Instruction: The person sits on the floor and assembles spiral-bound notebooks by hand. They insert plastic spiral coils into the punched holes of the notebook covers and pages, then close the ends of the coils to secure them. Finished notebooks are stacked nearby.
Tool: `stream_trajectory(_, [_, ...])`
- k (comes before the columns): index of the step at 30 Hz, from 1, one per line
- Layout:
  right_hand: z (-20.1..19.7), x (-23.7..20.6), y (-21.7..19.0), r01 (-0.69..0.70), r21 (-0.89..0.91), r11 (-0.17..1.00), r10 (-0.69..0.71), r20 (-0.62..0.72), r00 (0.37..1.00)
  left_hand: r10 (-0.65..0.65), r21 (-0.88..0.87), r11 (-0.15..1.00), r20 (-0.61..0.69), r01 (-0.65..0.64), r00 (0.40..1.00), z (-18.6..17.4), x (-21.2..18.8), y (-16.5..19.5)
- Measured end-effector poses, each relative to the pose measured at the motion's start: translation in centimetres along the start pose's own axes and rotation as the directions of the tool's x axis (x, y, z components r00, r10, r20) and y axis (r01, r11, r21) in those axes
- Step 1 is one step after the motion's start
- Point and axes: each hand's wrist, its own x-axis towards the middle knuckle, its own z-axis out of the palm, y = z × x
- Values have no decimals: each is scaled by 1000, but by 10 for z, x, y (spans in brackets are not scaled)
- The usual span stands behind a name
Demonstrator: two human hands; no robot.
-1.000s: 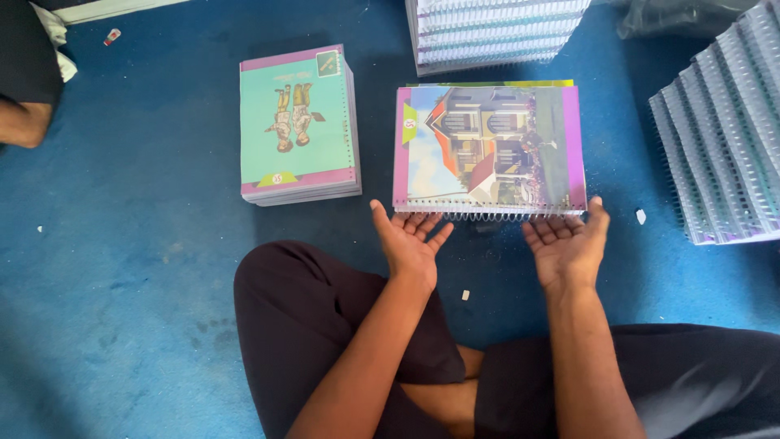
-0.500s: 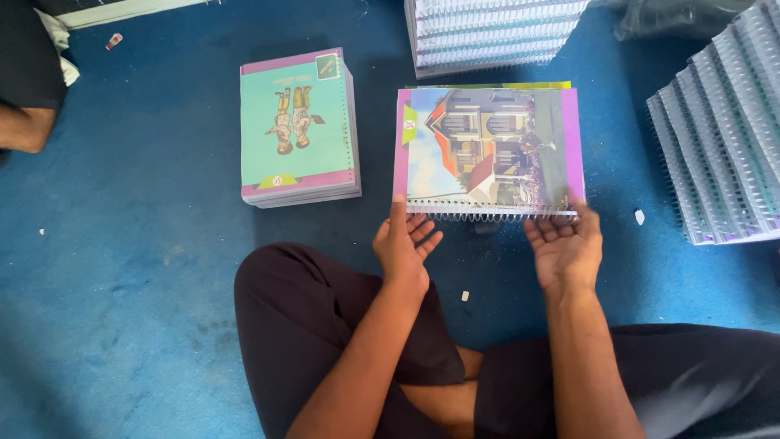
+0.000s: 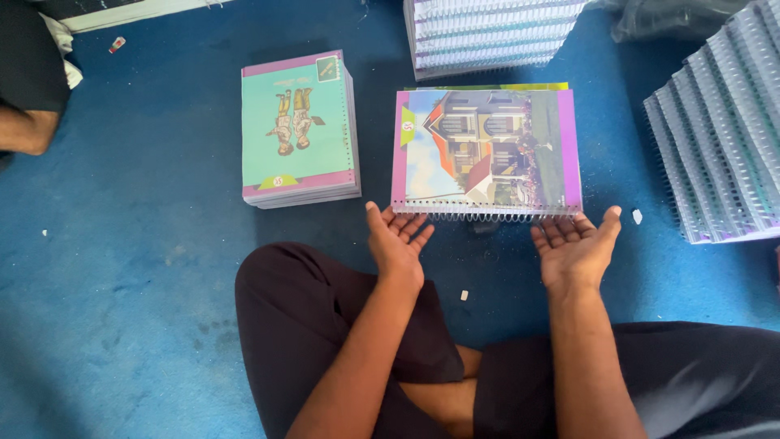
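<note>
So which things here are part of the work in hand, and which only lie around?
In hand:
- left hand, open
- right hand, open
- house-cover notebook stack, at its spiral edge

Lying about:
- green-cover notebook stack
- grey spiral stacks
- white scraps on blue floor

Notebook (image 3: 486, 150): purple border, house picture. Stack (image 3: 296, 126): teal cover, pink bands. Carpet (image 3: 122, 284): blue.

Bindery floor: spiral notebook stacks (image 3: 496, 36)

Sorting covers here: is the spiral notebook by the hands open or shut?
Shut: the house-picture notebook lies flat, front cover up, coil toward the left hand and right hand.
</note>
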Motion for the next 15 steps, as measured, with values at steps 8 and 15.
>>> stream_trajectory(8, [6,-6,-4,198,-66,978,-187,143,972,216,218,948,96,-232,972,5,-9,16])
stream_trajectory(15, [9,-12,-35,532,-138,836,-410,487,771,364,196,848,460,-493,810,10,2,46])
